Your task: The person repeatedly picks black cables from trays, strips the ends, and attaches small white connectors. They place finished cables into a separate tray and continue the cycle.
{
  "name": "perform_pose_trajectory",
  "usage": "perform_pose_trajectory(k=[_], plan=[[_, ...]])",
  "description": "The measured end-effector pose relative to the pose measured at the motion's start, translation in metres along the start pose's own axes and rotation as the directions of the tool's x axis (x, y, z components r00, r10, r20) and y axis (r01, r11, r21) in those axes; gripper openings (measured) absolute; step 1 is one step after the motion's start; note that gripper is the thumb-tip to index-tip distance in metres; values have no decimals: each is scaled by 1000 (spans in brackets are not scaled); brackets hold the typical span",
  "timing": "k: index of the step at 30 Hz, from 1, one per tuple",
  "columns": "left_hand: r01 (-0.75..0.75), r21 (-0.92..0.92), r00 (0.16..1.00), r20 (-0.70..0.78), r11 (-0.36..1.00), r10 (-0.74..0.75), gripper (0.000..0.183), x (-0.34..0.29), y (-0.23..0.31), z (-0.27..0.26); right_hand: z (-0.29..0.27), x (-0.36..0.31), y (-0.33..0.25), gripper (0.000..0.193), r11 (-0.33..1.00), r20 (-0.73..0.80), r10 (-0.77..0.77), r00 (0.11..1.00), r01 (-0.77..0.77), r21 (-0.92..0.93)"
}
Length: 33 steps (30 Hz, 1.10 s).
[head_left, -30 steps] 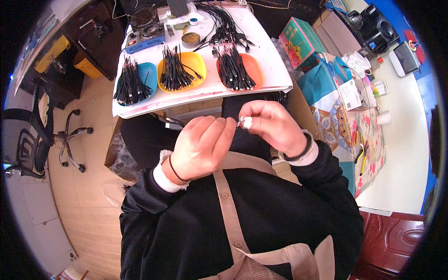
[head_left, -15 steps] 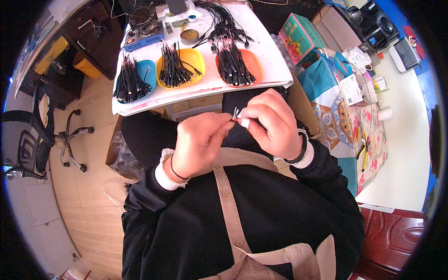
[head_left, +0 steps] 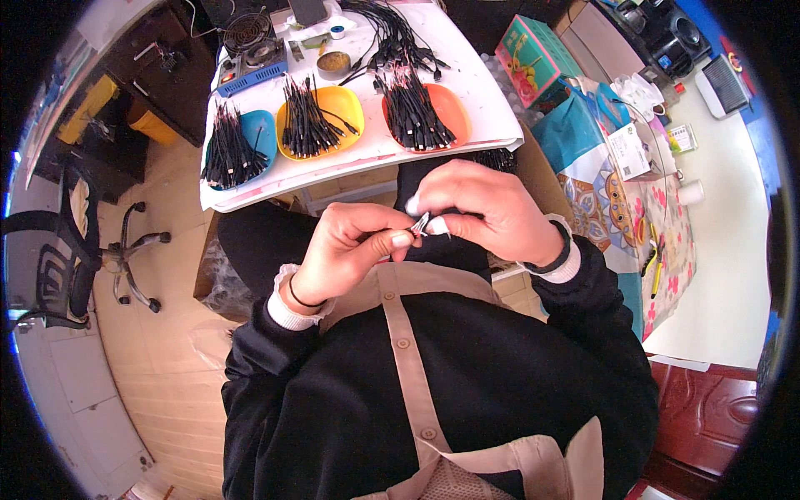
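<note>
Thin wires (head_left: 422, 223) with pale ends and a hint of red stick up in a small bundle in front of my body. My left hand (head_left: 354, 250) pinches them at the base between thumb and index finger. My right hand (head_left: 492, 208) closes on the loose ends from the other side; white covers wrap its thumb and index fingertips, and the index tip is smeared by motion. Whatever the wires lead to is hidden in my left hand. Beyond, black cables with bare ends lie in a blue dish (head_left: 266, 133), a yellow dish (head_left: 352, 103) and an orange dish (head_left: 458, 117).
The white table (head_left: 492, 108) also bears a blue-fronted device (head_left: 254, 79), a round tin (head_left: 333, 64), a small spool (head_left: 337, 32) and more black cables (head_left: 400, 42). To the right lie yellow-handled pliers (head_left: 657, 271) and a white box (head_left: 629, 152). An office chair (head_left: 62, 233) stands left.
My right hand has turned flatter, its fingers shifting left over the wires. My left hand has rolled so its thumb shows, and the wire ends are more exposed.
</note>
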State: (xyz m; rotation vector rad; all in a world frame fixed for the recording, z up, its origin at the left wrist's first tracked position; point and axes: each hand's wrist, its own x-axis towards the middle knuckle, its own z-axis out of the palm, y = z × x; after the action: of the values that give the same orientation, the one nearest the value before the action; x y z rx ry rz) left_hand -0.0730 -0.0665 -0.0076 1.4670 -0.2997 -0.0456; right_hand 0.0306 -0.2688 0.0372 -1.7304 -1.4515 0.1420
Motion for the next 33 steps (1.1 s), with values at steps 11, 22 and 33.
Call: perform_pose_trajectory(k=[11, 22, 33], plan=[[-97, -285, 991, -116, 953, 66, 8, -14, 1, 12, 6, -15, -5, 6, 976, -128, 86, 988, -57, 212], [-73, -294, 997, -40, 953, 65, 9, -11, -2, 10, 4, -10, -18, 26, 993, -94, -97, 991, 102, 57], [-485, 658, 839, 164, 576, 519, 13, 4, 8, 2, 11, -8, 5, 22, 26, 570, 361, 738, -619, 785]])
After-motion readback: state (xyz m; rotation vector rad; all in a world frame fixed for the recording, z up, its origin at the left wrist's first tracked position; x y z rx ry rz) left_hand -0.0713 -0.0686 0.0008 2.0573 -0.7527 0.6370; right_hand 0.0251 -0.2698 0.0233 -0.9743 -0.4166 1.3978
